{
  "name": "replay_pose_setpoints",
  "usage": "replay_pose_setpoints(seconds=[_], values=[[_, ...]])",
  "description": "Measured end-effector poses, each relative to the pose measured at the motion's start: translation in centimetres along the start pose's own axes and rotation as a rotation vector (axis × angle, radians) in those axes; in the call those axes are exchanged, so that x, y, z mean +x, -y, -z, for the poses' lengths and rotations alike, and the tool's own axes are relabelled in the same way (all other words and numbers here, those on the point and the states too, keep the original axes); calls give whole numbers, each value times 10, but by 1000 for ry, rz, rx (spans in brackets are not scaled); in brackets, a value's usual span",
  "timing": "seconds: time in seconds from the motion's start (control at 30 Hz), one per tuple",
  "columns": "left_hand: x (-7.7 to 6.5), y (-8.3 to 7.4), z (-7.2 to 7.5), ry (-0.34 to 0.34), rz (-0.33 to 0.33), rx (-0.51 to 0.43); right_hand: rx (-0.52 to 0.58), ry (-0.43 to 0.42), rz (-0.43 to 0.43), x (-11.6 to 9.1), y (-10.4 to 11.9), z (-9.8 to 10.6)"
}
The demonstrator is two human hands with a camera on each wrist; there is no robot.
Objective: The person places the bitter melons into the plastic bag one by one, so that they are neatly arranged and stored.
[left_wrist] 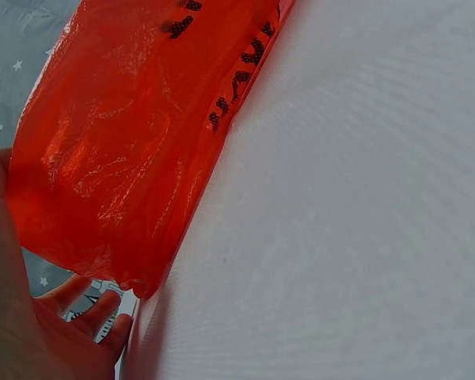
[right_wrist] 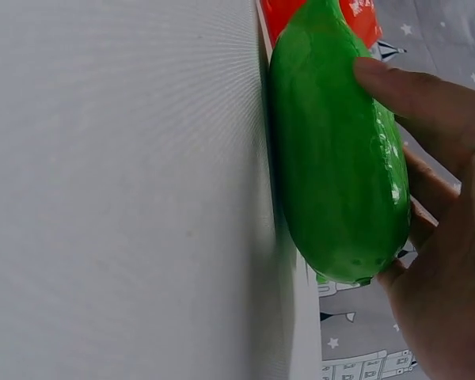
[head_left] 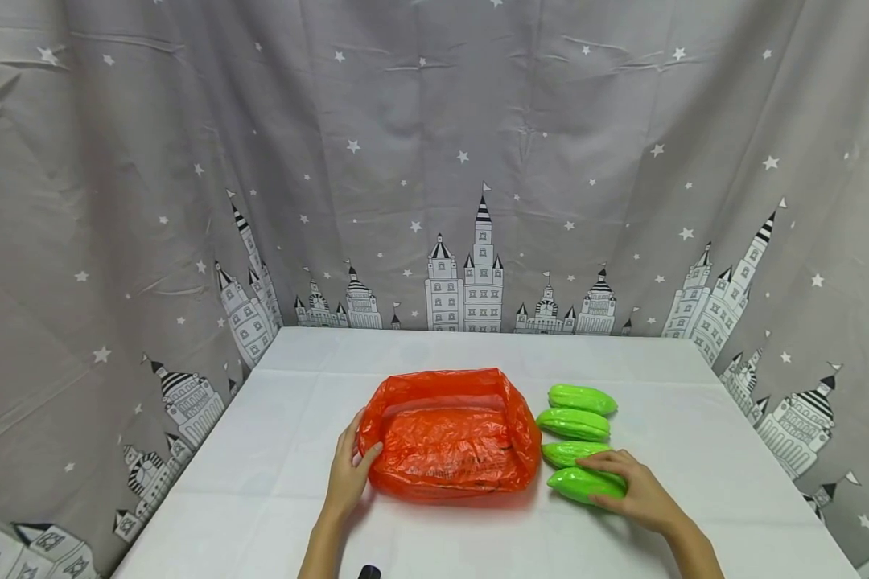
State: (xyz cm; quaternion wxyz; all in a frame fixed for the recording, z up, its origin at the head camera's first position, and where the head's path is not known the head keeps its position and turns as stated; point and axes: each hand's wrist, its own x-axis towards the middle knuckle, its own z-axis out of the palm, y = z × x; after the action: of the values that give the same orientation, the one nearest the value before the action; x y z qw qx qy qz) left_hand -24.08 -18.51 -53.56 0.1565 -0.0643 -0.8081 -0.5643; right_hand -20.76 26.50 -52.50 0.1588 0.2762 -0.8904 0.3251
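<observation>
A red plastic bag (head_left: pixel 449 450) lies wide open on the white table, its rim standing up. My left hand (head_left: pixel 349 473) is at the bag's left side, thumb at the near-left rim. In the left wrist view, the other fingers (left_wrist: pixel 77 310) are spread loosely below the bag's edge. Right of the bag, several glossy green gourd-like vegetables lie in a column. My right hand (head_left: pixel 633 490) holds the nearest green vegetable (head_left: pixel 582 485), thumb on its near side and fingers over it. The right wrist view shows this vegetable (right_wrist: pixel 336 150) close up, tapered toward the bag.
Behind the held one lie other green vegetables (head_left: pixel 582 398), side by side, near the bag's right wall. A grey curtain (head_left: pixel 376 201) with stars and castles surrounds the white table (head_left: pixel 297 394). A small black object (head_left: pixel 369 572) shows at the bottom edge.
</observation>
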Motion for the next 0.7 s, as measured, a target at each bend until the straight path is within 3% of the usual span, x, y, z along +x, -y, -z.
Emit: replay_pose_setpoints(seconds=[0.17, 0.43, 0.7], values=[[-4, -23, 3, 5, -5, 1, 6, 58, -24, -1, 2, 2], [-6, -27, 4, 10, 5, 8, -2, 127, -35, -3, 4, 3], [-8, -28, 4, 11, -5, 19, -37, 102, 1, -4, 3, 3]])
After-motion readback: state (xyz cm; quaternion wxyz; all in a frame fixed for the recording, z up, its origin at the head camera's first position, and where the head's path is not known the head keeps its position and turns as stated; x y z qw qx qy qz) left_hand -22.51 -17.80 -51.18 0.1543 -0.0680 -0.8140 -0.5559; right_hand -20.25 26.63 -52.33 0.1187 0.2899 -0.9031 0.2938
